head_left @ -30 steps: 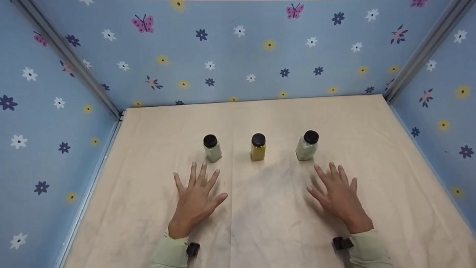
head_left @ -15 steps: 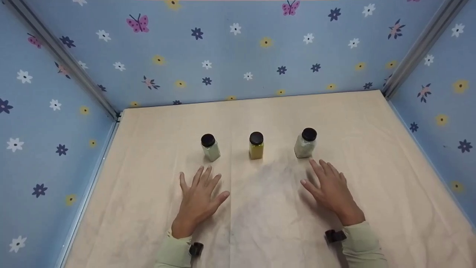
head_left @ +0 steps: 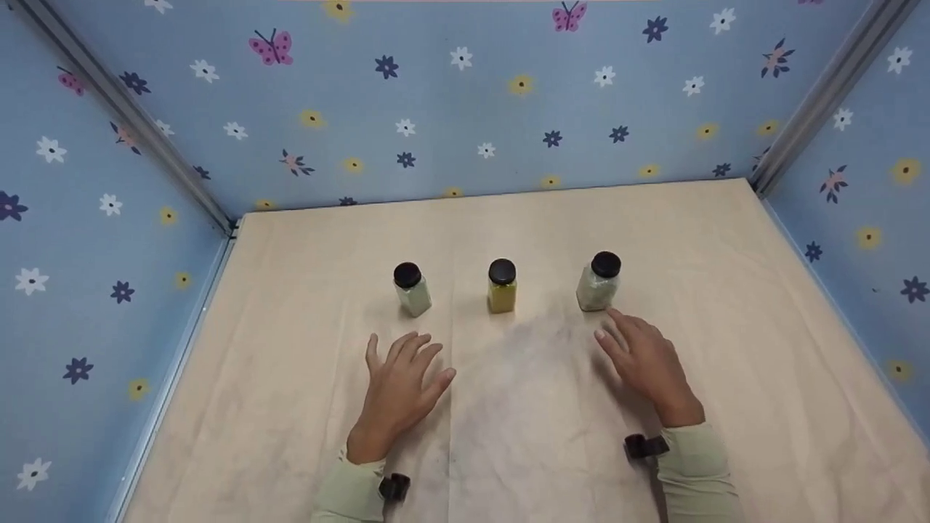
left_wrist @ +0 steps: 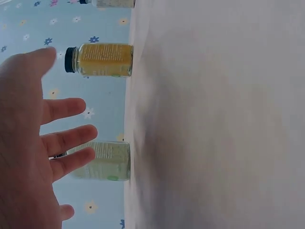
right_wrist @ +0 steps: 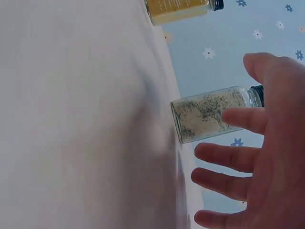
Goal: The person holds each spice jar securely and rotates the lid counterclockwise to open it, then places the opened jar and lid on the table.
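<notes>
Three glass spice jars with black lids stand upright in a row on the cloth. On the left is a jar of pale green powder, in the middle a jar of yellow powder, on the right a jar of whitish seasoning with dark flecks. My left hand is held above the cloth, just short of the green jar, its fingers spread and slightly bent. My right hand is close in front of the flecked jar, index fingertip near its base; whether it touches cannot be told. Neither hand holds anything.
A cream cloth with creases covers the table. Blue panels printed with flowers and butterflies stand at the back and both sides, with grey metal posts at the corners. A black strap device is on each wrist.
Both hands have shifted inward and their fingers have gone from widely spread to more bent. The left fingertips have drawn back slightly from the green jar. The jars stay in place.
</notes>
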{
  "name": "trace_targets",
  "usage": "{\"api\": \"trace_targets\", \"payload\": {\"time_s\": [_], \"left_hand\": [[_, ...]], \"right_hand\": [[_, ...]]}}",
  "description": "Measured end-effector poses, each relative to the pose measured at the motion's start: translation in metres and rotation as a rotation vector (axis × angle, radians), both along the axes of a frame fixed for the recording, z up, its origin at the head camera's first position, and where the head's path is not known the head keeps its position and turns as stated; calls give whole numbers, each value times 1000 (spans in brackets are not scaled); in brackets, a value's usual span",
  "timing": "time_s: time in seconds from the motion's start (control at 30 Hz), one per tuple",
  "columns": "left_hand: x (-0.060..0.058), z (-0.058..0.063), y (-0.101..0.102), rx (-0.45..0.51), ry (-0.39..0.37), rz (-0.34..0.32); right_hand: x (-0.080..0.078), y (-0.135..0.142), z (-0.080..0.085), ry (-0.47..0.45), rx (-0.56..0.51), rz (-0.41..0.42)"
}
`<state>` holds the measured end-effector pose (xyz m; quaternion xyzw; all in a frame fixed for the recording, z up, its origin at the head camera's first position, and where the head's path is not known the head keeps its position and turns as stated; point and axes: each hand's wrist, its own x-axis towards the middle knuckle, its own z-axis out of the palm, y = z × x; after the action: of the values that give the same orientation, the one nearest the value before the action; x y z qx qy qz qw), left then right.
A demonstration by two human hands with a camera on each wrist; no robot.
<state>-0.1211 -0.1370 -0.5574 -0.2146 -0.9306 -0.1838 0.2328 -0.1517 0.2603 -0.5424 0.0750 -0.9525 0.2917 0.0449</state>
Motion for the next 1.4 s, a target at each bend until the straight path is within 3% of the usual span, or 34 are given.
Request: {"api": "trace_targets", "payload": {"time_s": [0.2,0.43,0.63,0.9,1.07,1.4], "left_hand": [[1,3,9,-69,-30,-40],[4,7,22,-100,-173,-49],[7,11,32,-91,-270,-54],[7,15,56,-70,-278,-90],[10,11,67,-76,-269,-127],[6,11,83,-104,-231,-188]], "right_hand": [[0,2,-7,-52,-82,-63],[-9,1,-13,-108,-163,-156],[-24,1,-12,-128,-213,-165],[-44,7,-13,-84,-243,-157],[-45,8,-16,-93,-325,-153],[-50,9,-18,-140,-457,-232]]}}
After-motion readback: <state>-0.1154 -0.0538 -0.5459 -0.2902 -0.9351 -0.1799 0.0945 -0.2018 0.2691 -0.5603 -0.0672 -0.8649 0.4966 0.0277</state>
